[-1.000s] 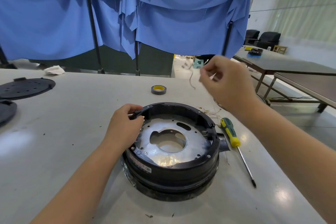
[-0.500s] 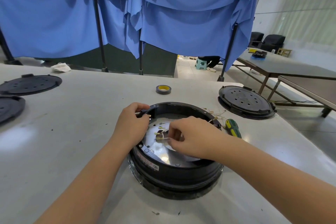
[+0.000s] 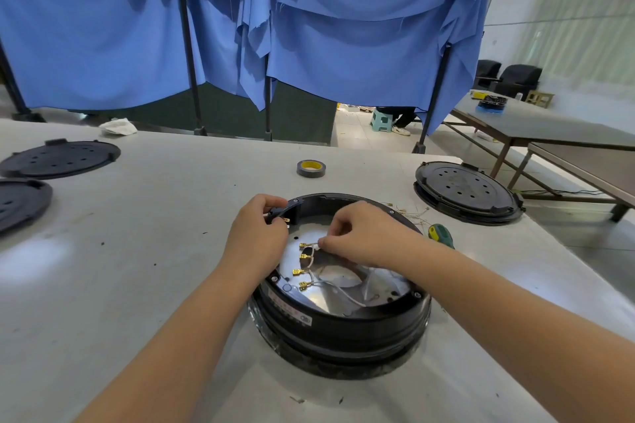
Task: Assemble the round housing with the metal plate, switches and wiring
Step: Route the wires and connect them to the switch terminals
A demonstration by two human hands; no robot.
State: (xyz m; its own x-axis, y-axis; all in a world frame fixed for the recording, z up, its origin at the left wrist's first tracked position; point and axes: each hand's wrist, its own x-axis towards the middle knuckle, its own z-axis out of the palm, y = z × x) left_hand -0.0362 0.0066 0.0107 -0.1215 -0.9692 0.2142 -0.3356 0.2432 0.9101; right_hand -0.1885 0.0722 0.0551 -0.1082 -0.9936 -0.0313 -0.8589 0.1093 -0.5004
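Round black housing (image 3: 343, 326) at centre of grey tabletop (image 3: 137, 268), near edge, open side up. Metal plate (image 3: 385, 288) seated inside, shiny, with a central opening. Left hand (image 3: 256, 237) at housing's far-left rim, fingers curled round a small black switch part (image 3: 283, 211) held against the rim. Right hand (image 3: 364, 237) over the plate's middle, thumb and forefinger pinching a white wire (image 3: 314, 245) just behind its terminal. Hands near each other, not touching.

Count: four brass spade terminals (image 3: 299, 272) visible on white leads, stacked in a loose column on the plate's left side, between the two hands and nearer. One housing, one plate.

Elsewhere on tabletop: one roll of tape (image 3: 311, 168), grey with yellow core, beyond the housing. Three black perforated round lids: two at far left (image 3: 60, 159), (image 3: 20, 201), one at right (image 3: 467, 191). One screwdriver (image 3: 441, 235), green and yellow handle, just right of right wrist, mostly hidden. Loose wire scraps (image 3: 410, 213) between housing and right lid. White crumpled rag (image 3: 118, 126) at far-left edge.
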